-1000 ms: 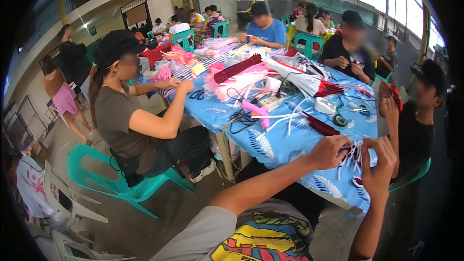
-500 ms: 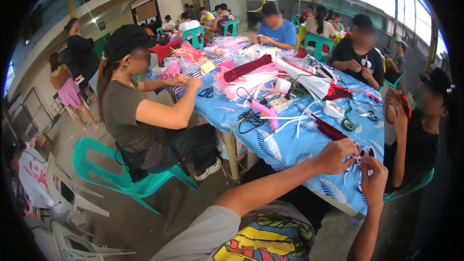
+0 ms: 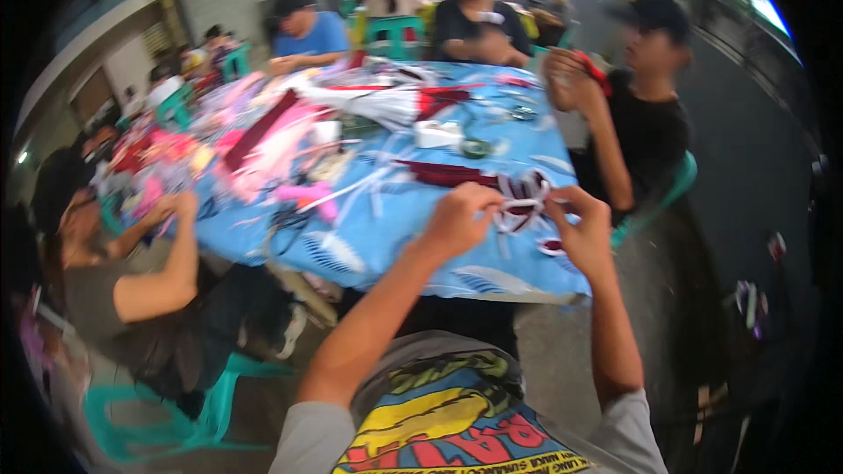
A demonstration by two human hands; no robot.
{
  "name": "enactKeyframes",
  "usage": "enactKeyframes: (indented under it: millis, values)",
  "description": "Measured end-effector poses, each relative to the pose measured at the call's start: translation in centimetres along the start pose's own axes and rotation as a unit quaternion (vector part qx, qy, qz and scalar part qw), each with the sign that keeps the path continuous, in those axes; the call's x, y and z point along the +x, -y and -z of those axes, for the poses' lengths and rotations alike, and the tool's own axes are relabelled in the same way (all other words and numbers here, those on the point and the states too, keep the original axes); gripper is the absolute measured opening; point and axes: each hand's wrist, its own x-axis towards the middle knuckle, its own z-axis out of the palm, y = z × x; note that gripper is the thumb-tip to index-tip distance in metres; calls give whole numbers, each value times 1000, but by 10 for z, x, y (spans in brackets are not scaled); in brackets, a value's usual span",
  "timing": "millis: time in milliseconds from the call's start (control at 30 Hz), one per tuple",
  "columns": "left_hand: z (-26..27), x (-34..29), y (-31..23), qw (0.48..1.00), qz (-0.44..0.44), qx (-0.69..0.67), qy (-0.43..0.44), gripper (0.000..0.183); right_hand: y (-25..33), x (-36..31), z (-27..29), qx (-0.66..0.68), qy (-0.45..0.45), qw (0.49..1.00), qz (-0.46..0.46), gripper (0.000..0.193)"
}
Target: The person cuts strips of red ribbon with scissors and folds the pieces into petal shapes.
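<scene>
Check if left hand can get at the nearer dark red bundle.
Likely yes: the nearer dark red bundle lies just beyond the left hand, nothing visible between. But the hand seems to pinch a white looped piece, so it may need to release that first.

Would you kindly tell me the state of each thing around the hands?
Looped piece, held
Left hand, pinching its left side
Right hand, pinching its right side
Maroon bundle, lying down
Green tape roll, lying flat
Pink glue gun, lying down
Blue tablecloth, spread out
</scene>
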Motion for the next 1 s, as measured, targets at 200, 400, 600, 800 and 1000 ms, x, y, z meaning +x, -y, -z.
enactKeyframes:
  millis: [200,400,600,800,1000]
  values:
    - [-1,9,-16,998,47,42,24,14,-28,2,11,213,-16,973,-92,9]
    - [2,8,-18,988,32,91,118,21,-34,6,10,-116,3,990,74,13]
    - [-1,10,-28,989,-8,42,144,29,-16,-18,27,-188,-87,967,150,13]
    - [-2,8,-23,994,13,24,104,21,-4,-46,48,-230,69,966,94,28]
    - [8,17,-1,984,83,145,-61,11,-27,-39,32,-261,112,954,96,22]
